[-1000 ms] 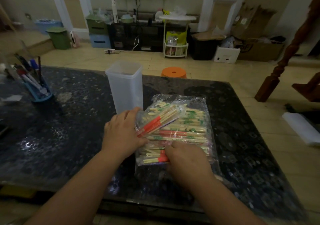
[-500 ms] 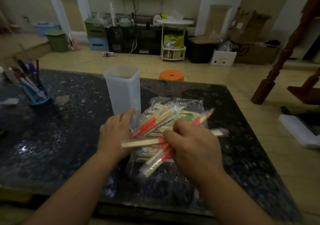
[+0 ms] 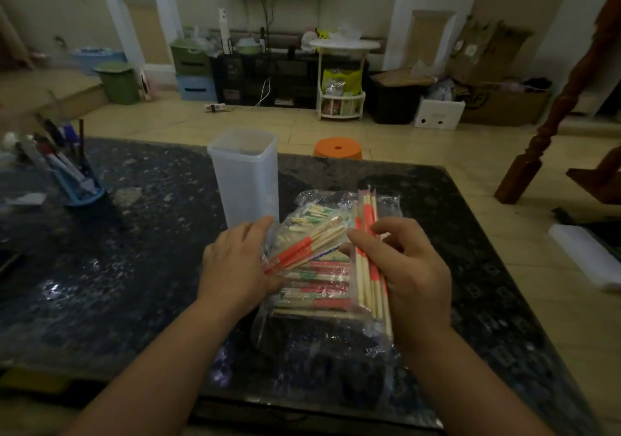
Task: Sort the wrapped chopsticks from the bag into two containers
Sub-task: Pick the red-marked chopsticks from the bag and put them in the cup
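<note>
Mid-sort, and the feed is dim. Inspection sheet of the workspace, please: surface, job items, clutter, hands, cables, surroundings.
Surface: dark speckled stone tabletop, glossy.
Job's things: clear plastic bag of wrapped chopsticks lying flat; tall translucent white plastic container upright beyond it, open-topped; second container not seen.
Clutter: blue pen holder with pens, far left; crumpled clear scrap beside it.
Grippers: left hand grips a slanting red-banded bundle at the bag's left edge; right hand grips a handful of red-banded chopsticks above the bag.
Cables: nothing seen on the table; white cable and power strip on the far floor.
Surroundings: orange plastic stool beyond the table; brown wooden post at right.
</note>
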### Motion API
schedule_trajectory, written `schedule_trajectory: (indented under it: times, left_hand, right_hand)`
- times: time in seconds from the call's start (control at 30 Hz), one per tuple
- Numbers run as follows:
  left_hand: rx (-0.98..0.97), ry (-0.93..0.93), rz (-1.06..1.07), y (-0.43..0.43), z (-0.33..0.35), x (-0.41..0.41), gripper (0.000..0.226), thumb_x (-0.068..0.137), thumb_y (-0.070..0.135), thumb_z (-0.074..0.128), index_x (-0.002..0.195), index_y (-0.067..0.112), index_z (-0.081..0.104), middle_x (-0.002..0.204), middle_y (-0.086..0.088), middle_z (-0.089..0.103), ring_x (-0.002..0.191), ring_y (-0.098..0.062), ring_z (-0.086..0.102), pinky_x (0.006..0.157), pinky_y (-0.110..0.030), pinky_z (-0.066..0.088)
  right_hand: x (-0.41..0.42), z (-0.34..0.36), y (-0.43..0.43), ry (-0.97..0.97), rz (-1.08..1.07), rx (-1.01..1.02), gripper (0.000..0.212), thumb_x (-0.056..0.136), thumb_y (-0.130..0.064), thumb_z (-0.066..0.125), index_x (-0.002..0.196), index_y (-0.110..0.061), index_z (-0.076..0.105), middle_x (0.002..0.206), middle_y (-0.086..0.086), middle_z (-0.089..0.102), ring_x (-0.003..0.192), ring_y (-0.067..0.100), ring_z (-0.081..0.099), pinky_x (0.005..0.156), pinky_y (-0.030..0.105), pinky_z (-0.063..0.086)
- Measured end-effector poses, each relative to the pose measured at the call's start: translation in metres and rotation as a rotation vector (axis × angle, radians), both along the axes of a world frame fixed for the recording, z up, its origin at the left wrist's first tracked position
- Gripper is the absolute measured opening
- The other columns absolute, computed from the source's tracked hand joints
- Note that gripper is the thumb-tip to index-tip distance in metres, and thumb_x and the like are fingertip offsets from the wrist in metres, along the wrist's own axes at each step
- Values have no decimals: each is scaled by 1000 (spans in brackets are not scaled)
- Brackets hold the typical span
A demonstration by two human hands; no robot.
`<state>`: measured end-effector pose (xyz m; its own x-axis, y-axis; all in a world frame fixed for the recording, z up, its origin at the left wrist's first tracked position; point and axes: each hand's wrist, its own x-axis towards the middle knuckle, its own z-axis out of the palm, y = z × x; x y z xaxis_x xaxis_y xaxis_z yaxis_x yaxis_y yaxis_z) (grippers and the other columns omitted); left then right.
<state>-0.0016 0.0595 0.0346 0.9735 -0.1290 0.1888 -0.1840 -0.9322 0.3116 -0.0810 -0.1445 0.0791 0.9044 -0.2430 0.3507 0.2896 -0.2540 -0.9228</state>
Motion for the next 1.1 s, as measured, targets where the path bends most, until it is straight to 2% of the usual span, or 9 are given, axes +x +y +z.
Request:
schedule_trajectory:
  times: [0.13, 0.2, 0.3, 0.47, 0.57, 0.67, 0.77, 0.97, 1.1]
  left_hand:
    - [10, -35, -21, 0, -2, 1, 107, 65, 60, 83, 152, 36, 26, 143, 3, 46, 130, -24, 42, 103, -43, 35]
    - [4, -33, -24, -1, -3, 1, 106, 65, 58, 83, 152, 36, 26, 143, 3, 46, 130, -24, 42, 103, -43, 35]
    - [10, -30, -25, -1, -3, 1, 107, 65, 59, 83, 153, 36, 26, 142, 3, 46, 130, -24, 42, 102, -43, 35]
    - [33, -30, -22, -3, -3, 1, 106, 67, 59, 82, 152, 37, 24, 144, 5, 43, 132, -23, 40, 105, -43, 34]
    - [25, -40, -27, -5, -4, 1, 105, 67, 59, 82, 152, 37, 24, 143, 4, 44, 132, -23, 41, 105, -43, 34]
    - [16, -57, -37, -5, -5, 0, 104, 66, 59, 83, 150, 38, 26, 142, 6, 45, 130, -22, 41, 105, -42, 34]
    - [-19, -61, -42, -6, -5, 1, 103, 66, 58, 83, 151, 37, 28, 142, 6, 46, 131, -22, 41, 106, -43, 33]
    - [-32, -67, -61, -6, -5, 1, 98, 71, 60, 77, 151, 37, 28, 144, 5, 45, 133, -22, 40, 107, -43, 33]
    - [0, -63, -78, -7, -6, 0, 100, 69, 62, 78, 152, 37, 27, 146, 6, 43, 133, -21, 40, 107, -41, 33]
  right_hand:
    - [4, 3, 2, -17, 15, 215, 9, 87, -18, 73, 82, -18, 66, 80, 0, 67, 74, 21, 65, 65, 30, 55]
    - [8, -1, -1, -182, -72, 52, 9, 88, -20, 73, 86, -13, 68, 84, 3, 65, 79, 21, 64, 71, 31, 53]
    - [10, -4, -6, -454, -317, -277, 7, 88, -19, 72, 94, -16, 72, 98, 1, 61, 86, 4, 62, 74, 15, 50]
    - [10, 1, -4, -506, -397, -246, 6, 91, -25, 65, 96, -28, 64, 96, -5, 59, 86, -4, 60, 74, 9, 47]
    - [9, 2, 1, -438, -348, -178, 4, 93, -23, 64, 92, -27, 63, 89, -13, 62, 81, -3, 64, 68, 11, 50]
    - [3, 5, 7, -304, -227, -28, 18, 92, -10, 65, 81, -24, 63, 74, -15, 67, 76, -4, 66, 64, 8, 49]
    - [2, 4, 11, -131, -161, 80, 15, 91, -18, 66, 77, -21, 67, 75, -17, 70, 74, -1, 67, 66, 12, 51]
    - [10, -8, 14, 219, -43, 283, 14, 80, -20, 79, 91, -14, 75, 80, -4, 75, 72, 8, 71, 64, 20, 56]
    - [13, -10, 10, 271, 9, 413, 10, 85, -10, 72, 93, -15, 68, 74, 2, 72, 61, 11, 68, 53, 23, 51]
